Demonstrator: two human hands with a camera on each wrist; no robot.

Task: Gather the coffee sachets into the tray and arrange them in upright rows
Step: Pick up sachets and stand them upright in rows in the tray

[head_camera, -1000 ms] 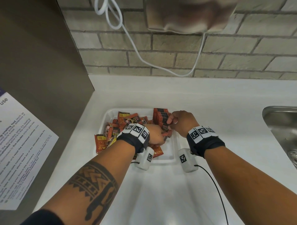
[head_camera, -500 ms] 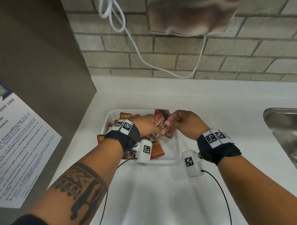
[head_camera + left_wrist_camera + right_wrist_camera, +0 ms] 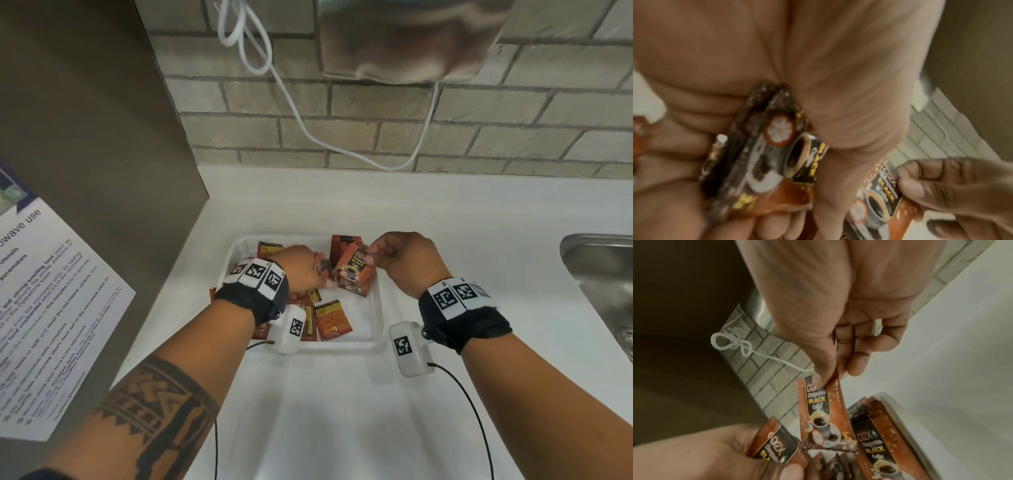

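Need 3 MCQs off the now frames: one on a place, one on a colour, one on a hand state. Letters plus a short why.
1. Where is the row of upright sachets?
A. far side of the tray
B. in the sink
C. on the paper notice

2. What colour is the tray?
A. black
B. white
C. red

3. What is the right hand doing?
A. resting flat on the counter
B. hanging idle
C. pinching a sachet's top edge

Key: 1 A, they stand against the tray's far wall in the head view. 2 B, its rim and floor show white. 3 C, thumb and finger clamp the held sachet in the right wrist view, while the left hand grips other sachets.
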